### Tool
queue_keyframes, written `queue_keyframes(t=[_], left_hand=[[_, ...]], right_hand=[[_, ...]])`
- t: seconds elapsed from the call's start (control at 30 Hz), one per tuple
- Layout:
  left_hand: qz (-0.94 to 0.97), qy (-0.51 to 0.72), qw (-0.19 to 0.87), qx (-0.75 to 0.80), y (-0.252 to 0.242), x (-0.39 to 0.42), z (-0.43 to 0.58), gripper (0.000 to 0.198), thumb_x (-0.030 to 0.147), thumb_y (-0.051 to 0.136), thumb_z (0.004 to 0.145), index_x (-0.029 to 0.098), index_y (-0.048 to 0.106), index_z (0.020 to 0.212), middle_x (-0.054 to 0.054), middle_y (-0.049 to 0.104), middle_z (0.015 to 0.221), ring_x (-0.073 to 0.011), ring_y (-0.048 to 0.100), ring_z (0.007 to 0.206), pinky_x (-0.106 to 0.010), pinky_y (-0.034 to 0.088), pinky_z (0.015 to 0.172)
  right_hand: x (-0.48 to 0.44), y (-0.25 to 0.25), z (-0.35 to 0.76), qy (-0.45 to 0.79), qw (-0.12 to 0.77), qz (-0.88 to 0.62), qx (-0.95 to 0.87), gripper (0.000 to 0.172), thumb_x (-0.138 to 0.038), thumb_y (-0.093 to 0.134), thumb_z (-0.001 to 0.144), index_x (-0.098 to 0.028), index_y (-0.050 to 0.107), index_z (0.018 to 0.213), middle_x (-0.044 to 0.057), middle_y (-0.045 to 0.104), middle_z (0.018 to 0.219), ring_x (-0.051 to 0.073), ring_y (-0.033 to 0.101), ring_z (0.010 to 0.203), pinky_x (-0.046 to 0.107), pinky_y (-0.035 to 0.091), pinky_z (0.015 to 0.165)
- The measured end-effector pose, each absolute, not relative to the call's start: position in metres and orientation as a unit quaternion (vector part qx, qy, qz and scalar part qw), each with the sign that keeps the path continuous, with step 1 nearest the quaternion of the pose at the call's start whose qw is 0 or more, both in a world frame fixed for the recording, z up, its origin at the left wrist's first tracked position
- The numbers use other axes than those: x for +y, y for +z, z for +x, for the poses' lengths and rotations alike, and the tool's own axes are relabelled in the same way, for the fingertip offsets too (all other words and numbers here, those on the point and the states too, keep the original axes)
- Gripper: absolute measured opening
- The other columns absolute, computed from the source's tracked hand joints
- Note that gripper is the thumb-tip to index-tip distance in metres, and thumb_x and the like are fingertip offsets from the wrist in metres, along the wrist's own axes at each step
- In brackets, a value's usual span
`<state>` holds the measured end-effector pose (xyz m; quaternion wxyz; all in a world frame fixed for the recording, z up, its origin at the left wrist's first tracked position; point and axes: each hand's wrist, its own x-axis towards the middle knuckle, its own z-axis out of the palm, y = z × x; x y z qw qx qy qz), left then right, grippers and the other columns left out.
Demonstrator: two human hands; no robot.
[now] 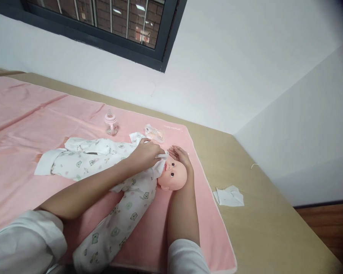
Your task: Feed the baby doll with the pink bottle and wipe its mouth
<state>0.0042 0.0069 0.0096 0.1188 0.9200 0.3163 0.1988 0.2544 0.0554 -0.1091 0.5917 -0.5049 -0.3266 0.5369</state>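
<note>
A baby doll (173, 177) in a white printed romper (103, 150) lies on its back on a pink mat (25, 125), its head to the right. My left hand (145, 154) is closed over the doll's upper chest, holding a small white flat strip (162, 155) by its chin and cheek. The strip's exact kind is unclear, as my fingers cover part of it. My right hand (180, 155) is open beside the far side of the doll's head, fingers curved, holding nothing visible. My right forearm runs along the crown of the head.
A pink-topped baby bottle (111, 123) stands behind the doll. Near its shoulder lies a clear plastic packet (154, 133). A crumpled white tissue (230, 196) rests on the wooden tabletop (263, 220) at the right. A white wall (211, 76) with a dark-framed window (162, 49) rises behind.
</note>
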Motion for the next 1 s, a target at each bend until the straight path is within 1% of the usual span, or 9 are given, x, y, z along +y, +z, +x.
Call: queue_keyframes(t=[0.13, 0.23, 0.37, 0.47, 0.63, 0.73, 0.83, 0.93, 1.0], left_hand=[[0.917, 0.207, 0.128, 0.317, 0.011, 0.007, 0.004, 0.017, 0.018, 0.048, 0.081, 0.020, 0.062, 0.071, -0.001, 0.065, 0.070, -0.0192, 0.059, 0.080, -0.038, 0.028, 0.095], [0.917, 0.210, 0.147, 0.305, 0.015, 0.005, 0.003, 0.019, 0.017, 0.047, 0.079, 0.019, 0.059, 0.064, 0.001, 0.061, 0.064, -0.0168, 0.056, 0.071, -0.037, 0.029, 0.092], [0.926, 0.187, 0.187, 0.271, 0.019, -0.002, 0.001, 0.022, 0.015, 0.046, 0.075, 0.017, 0.050, 0.053, 0.004, 0.051, 0.054, -0.0112, 0.042, 0.054, -0.033, 0.032, 0.084], [0.929, 0.176, 0.188, 0.265, 0.019, -0.005, 0.002, 0.021, 0.011, 0.044, 0.072, 0.016, 0.045, 0.051, 0.005, 0.048, 0.054, -0.0097, 0.038, 0.052, -0.033, 0.032, 0.083], [0.931, 0.176, 0.163, 0.277, 0.017, -0.005, 0.003, 0.021, 0.010, 0.044, 0.073, 0.017, 0.052, 0.054, 0.003, 0.055, 0.057, -0.0120, 0.047, 0.058, -0.035, 0.032, 0.086], [0.927, 0.189, 0.150, 0.288, 0.015, -0.003, 0.004, 0.021, 0.015, 0.046, 0.077, 0.019, 0.061, 0.063, 0.000, 0.060, 0.062, -0.0162, 0.055, 0.068, -0.037, 0.032, 0.089], [0.922, 0.194, 0.144, 0.301, 0.014, -0.001, 0.006, 0.020, 0.019, 0.047, 0.079, 0.019, 0.065, 0.071, -0.002, 0.063, 0.065, -0.0186, 0.059, 0.074, -0.038, 0.033, 0.091], [0.919, 0.200, 0.164, 0.298, 0.017, 0.000, 0.004, 0.020, 0.020, 0.048, 0.079, 0.019, 0.066, 0.071, -0.002, 0.064, 0.069, -0.0180, 0.059, 0.073, -0.037, 0.035, 0.090], [0.910, 0.208, 0.205, 0.294, 0.024, -0.001, 0.000, 0.017, 0.021, 0.049, 0.079, 0.018, 0.065, 0.072, -0.001, 0.065, 0.071, -0.0173, 0.059, 0.073, -0.033, 0.039, 0.083]], right_hand=[[0.055, -0.109, 0.254, 0.536, 0.591, -0.509, -0.323, 0.015, -0.025, 0.069, 0.072, -0.020, 0.064, 0.085, 0.002, 0.071, 0.079, 0.014, 0.069, 0.080, 0.031, 0.055, 0.090], [0.054, -0.111, 0.254, 0.533, 0.593, -0.501, -0.336, 0.019, -0.027, 0.070, 0.071, -0.021, 0.064, 0.088, 0.002, 0.072, 0.081, 0.014, 0.069, 0.084, 0.031, 0.055, 0.090], [0.056, -0.116, 0.256, 0.533, 0.598, -0.488, -0.346, 0.023, -0.028, 0.072, 0.070, -0.021, 0.064, 0.090, 0.001, 0.072, 0.083, 0.014, 0.069, 0.084, 0.031, 0.054, 0.092], [0.057, -0.118, 0.257, 0.534, 0.599, -0.486, -0.346, 0.023, -0.029, 0.073, 0.070, -0.021, 0.064, 0.089, 0.002, 0.072, 0.083, 0.014, 0.070, 0.084, 0.032, 0.053, 0.093], [0.056, -0.116, 0.256, 0.527, 0.598, -0.493, -0.347, 0.023, -0.031, 0.073, 0.069, -0.022, 0.064, 0.089, 0.002, 0.072, 0.083, 0.014, 0.069, 0.085, 0.033, 0.052, 0.095], [0.055, -0.113, 0.254, 0.525, 0.597, -0.494, -0.350, 0.024, -0.031, 0.074, 0.069, -0.022, 0.064, 0.088, 0.001, 0.072, 0.082, 0.015, 0.069, 0.086, 0.033, 0.052, 0.095], [0.053, -0.110, 0.253, 0.524, 0.597, -0.497, -0.349, 0.023, -0.031, 0.074, 0.069, -0.022, 0.064, 0.088, 0.001, 0.072, 0.083, 0.015, 0.069, 0.086, 0.033, 0.053, 0.094], [0.052, -0.108, 0.252, 0.527, 0.597, -0.498, -0.343, 0.024, -0.031, 0.074, 0.069, -0.023, 0.064, 0.089, 0.001, 0.072, 0.083, 0.015, 0.069, 0.086, 0.033, 0.053, 0.094], [0.051, -0.108, 0.253, 0.530, 0.597, -0.496, -0.342, 0.025, -0.031, 0.073, 0.069, -0.023, 0.064, 0.090, 0.001, 0.072, 0.083, 0.015, 0.068, 0.086, 0.033, 0.053, 0.093]])
